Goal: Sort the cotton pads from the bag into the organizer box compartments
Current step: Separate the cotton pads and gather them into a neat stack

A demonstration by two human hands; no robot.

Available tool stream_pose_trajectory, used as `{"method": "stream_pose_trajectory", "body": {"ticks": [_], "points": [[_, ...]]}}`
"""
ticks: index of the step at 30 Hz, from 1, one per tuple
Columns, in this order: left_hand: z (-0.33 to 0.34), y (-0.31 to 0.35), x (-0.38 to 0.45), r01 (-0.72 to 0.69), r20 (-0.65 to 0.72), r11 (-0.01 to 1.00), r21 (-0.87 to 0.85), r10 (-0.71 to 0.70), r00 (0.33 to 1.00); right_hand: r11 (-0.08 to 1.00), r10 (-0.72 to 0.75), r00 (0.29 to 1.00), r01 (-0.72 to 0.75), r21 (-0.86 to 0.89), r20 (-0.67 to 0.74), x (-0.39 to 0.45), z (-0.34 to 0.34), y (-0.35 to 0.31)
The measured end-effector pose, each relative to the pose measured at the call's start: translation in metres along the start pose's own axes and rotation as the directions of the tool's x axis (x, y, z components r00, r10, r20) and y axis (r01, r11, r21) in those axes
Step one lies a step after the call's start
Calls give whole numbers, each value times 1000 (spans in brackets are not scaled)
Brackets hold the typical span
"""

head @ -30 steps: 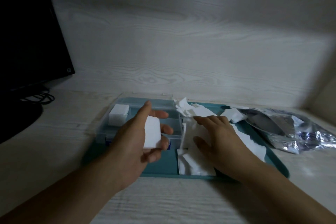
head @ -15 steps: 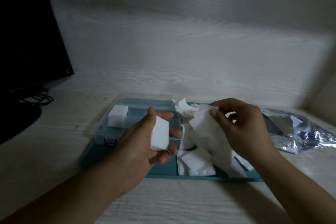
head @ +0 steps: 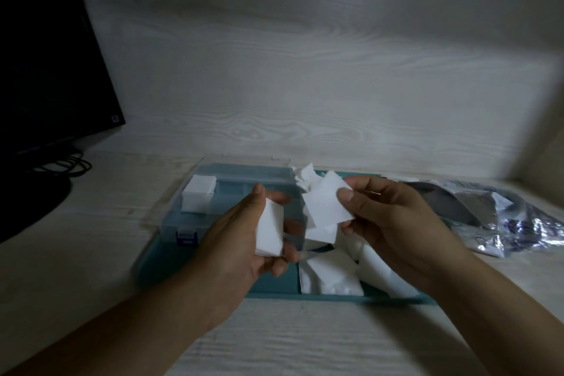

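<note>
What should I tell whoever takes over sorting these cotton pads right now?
Left hand holds a small stack of pads.
Right hand pinches one loose pad.
Organizer box sits open on the teal tray; one compartment holds a stack.
Loose pads lie on the tray; the bag is at right.
Left: stack and box the rest.

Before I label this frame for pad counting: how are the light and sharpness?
Head view: dim overall, brightest on the back wall; the monitor is near black. Both hands and the loose pads are softly blurred, so single pads blend; glare glints on the foil bag; wide-angle bending at edges.
</note>
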State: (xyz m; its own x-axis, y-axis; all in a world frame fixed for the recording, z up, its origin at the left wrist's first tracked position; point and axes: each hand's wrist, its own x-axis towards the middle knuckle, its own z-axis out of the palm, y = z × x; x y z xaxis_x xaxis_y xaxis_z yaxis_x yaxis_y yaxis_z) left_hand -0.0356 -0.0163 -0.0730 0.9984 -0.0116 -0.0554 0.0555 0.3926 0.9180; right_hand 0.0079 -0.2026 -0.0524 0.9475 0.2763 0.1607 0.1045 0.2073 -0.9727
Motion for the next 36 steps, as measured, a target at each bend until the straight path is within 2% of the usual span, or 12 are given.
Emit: {"method": "stream_pose_trajectory", "body": {"ticks": [2,4,9,13,18,21,25,27,29,31,34,36], "points": [[1,-1,0,24,24,1000,-2,-24,999,1000,-4,999,3,20,49,-5,8,2],[1,-4,1,65,41,998,2,-65,997,998,-18,998,22,-54,63,-9,17,7],[0,-11,4,205,112,977,-54,-198,974,868,-157,988,132,-479,-12,-13,25,22],[2,-9,0,176,158,983,-46,-166,973,768,-228,974,174,-616,-10,-15,25,22],[2,-6,-2,127,99,990,-62,-120,988,650,-366,930,269,-711,18,-24,24,7],[1,-6,-1,138,35,988,-63,-136,990,500,-332,934,292,-815,131,-28,25,4],[3,-7,-2,133,19,988,-75,-132,991,369,-223,955,269,-889,197,-25,23,12],[4,-6,-1,97,-6,995,-34,-97,995,386,-238,955,260,-885,176,-22,20,11],[3,-6,1,68,-13,997,-25,-69,998,510,-249,962,226,-830,108,-20,18,6],[3,-6,1,47,-16,998,-41,-48,999,635,-158,985,151,-758,64,-20,18,2],[3,-6,0,26,-6,999,-44,-26,1000,702,-25,997,71,-709,76,-18,21,2],[2,-7,-1,14,10,1000,-23,-14,1000,767,-12,998,53,-640,69,-17,23,5]]}}
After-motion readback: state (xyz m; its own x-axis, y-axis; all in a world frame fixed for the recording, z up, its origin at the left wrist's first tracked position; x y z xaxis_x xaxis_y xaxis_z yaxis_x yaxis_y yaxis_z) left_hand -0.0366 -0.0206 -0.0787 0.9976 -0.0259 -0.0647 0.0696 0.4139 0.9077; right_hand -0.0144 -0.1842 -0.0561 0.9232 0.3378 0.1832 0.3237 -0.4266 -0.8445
